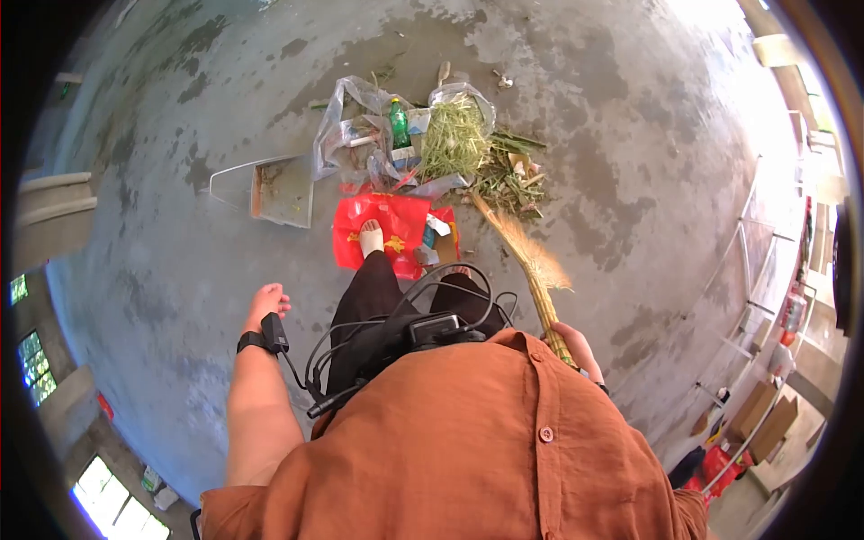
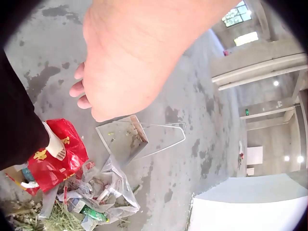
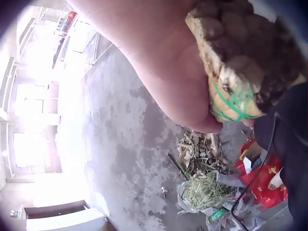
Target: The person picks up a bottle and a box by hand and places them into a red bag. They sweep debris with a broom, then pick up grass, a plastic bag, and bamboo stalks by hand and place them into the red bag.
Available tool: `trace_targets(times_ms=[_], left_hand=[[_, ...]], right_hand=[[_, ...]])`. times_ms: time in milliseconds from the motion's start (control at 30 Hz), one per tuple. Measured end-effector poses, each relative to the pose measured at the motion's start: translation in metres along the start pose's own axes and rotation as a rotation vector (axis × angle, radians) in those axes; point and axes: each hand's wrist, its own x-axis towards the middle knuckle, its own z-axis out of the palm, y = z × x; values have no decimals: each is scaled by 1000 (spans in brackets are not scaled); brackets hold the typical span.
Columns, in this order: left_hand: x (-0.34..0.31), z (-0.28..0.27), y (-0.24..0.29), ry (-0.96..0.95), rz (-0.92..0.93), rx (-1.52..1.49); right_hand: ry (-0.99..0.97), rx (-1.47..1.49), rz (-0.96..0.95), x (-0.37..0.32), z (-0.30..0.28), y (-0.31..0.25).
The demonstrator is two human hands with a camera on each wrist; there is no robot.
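My right hand (image 1: 576, 346) grips the handle of a straw broom (image 1: 531, 261), whose bristles reach toward a litter pile (image 1: 450, 148) of grass, clear plastic bags and a green bottle (image 1: 399, 124). In the right wrist view the bound handle end (image 3: 236, 96) fills my palm. My left hand (image 1: 267, 304) hangs loose at my side and holds nothing; its fingers (image 2: 79, 89) are relaxed above a metal dustpan (image 2: 125, 139). That dustpan (image 1: 282, 191) lies on the concrete left of the pile. My foot (image 1: 371, 238) stands on a red plastic bag (image 1: 382, 229).
Stained concrete floor (image 1: 630, 162) spreads all round. Metal frames (image 1: 747, 270) and cardboard boxes (image 1: 765, 418) stand at the right. A concrete ledge (image 1: 54, 202) runs along the left.
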Motion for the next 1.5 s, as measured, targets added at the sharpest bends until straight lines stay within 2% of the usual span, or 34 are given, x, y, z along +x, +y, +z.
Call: trace_targets(times_ms=[100,267,400,467,533,567,633,733,800,833,867,933,1000,1067,1133,1200,1267,1333,1433,1500], left_hand=[[-45,28,2,48,69,103],[-68,79,-4,34,137,287],[-63,133,24,-58,231,428],[-44,165,41,-115,267,519],[-8,200,43,-206,382,532],[19,219,39,-222,381,552],[87,260,23,-193,534,809],[133,329,24,-150,543,1082],[173,371,9,-147,548,1166],[182,386,6,-164,565,1115],[206,404,-9,-154,482,1047],[223,430,-11,-213,592,1221],[237,456,-10,-226,590,1307],[264,478,-14,-231,590,1400],[289,499,-23,-219,724,1410],[308,518,-24,-229,726,1428],[317,527,-20,-162,716,1602],[328,534,-30,-107,744,1561],[327,535,-22,-85,774,1401],[312,519,-9,-5,812,1240]], right_hand=[[-154,121,50,24,-14,-6],[-143,176,64,43,-26,-9],[-97,115,62,66,-32,7],[-65,-38,116,78,-30,22],[-22,-206,83,93,-23,48],[-3,-309,64,95,-17,60],[97,-443,73,96,-7,89],[295,-610,119,103,12,110],[296,-467,200,114,6,120],[310,-453,218,116,4,126],[322,-443,233,120,1,131],[319,-426,249,128,-6,150],[339,-397,250,134,-16,175],[344,-360,226,139,-28,193],[366,-271,227,139,-32,201],[383,-334,234,140,-37,206],[370,-375,187,139,-42,210],[382,-473,150,140,-40,209],[397,-325,224,136,-36,208],[397,-558,86,138,-38,220]])
